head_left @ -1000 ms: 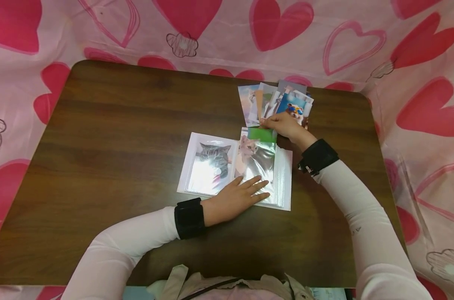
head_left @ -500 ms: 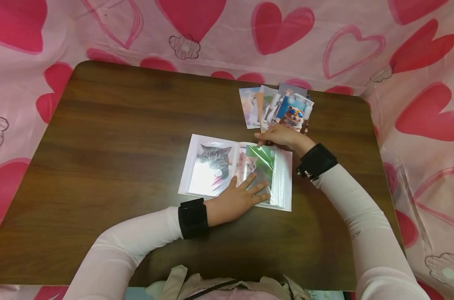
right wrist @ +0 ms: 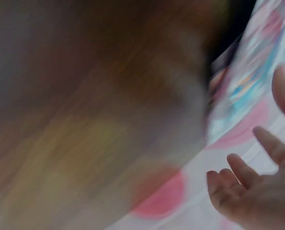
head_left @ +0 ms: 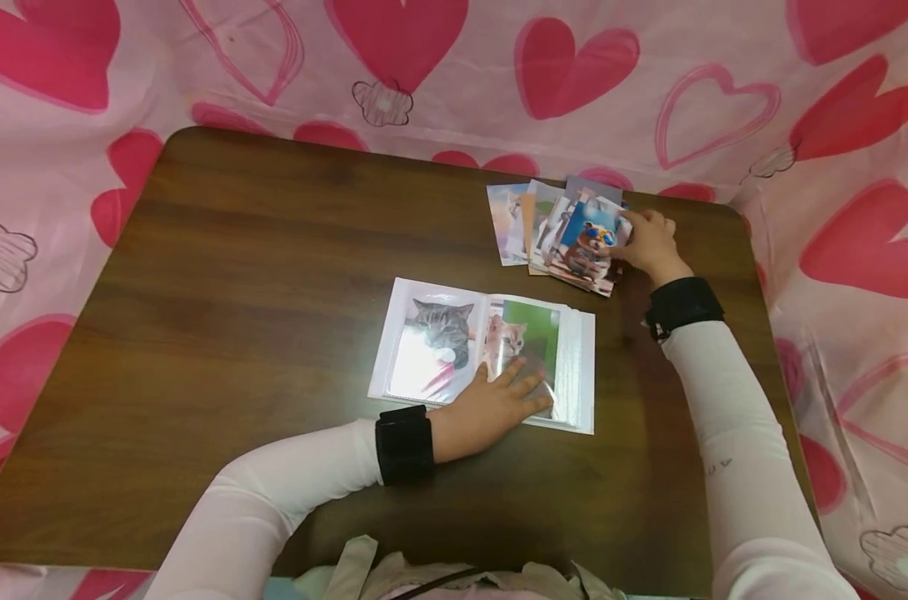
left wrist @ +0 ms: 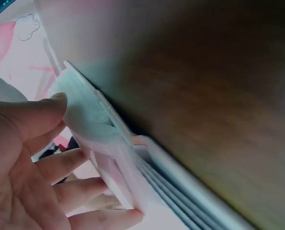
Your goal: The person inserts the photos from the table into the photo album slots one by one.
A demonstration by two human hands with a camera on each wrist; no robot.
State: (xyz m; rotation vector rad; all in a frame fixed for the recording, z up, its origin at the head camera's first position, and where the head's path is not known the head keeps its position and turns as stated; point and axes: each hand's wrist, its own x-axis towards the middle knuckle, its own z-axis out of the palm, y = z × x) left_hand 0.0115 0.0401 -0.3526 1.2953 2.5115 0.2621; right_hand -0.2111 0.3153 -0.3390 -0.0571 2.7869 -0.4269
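A small photo album with white covers (head_left: pixel 588 375) lies open in front of me. Its left page shows a grey tabby cat photo (head_left: pixel 442 321); the right page's clear sleeve holds a photo of a kitten on green (head_left: pixel 540 329). My left hand (head_left: pixel 480 417), fingers spread, rests on the lower part of that right page. Beyond the album lies a fanned pile of photos, topped by one of a bear in sunglasses (head_left: pixel 585 250). At the pile's right edge is my right hand (head_left: pixel 652 246), thumb and fingers apart; the right wrist view is blurred.
The album and photos lie on a dark brown wooden table (head_left: pixel 274 250) with rounded corners. A pink cloth with hearts (head_left: pixel 574 67) hangs behind and beside it. The photo pile is near the table's back right edge.
The kitten photo has slid down fully into the right sleeve. My right hand has left the album's top edge and moved up and right to the photo pile. My left hand stays on the page.
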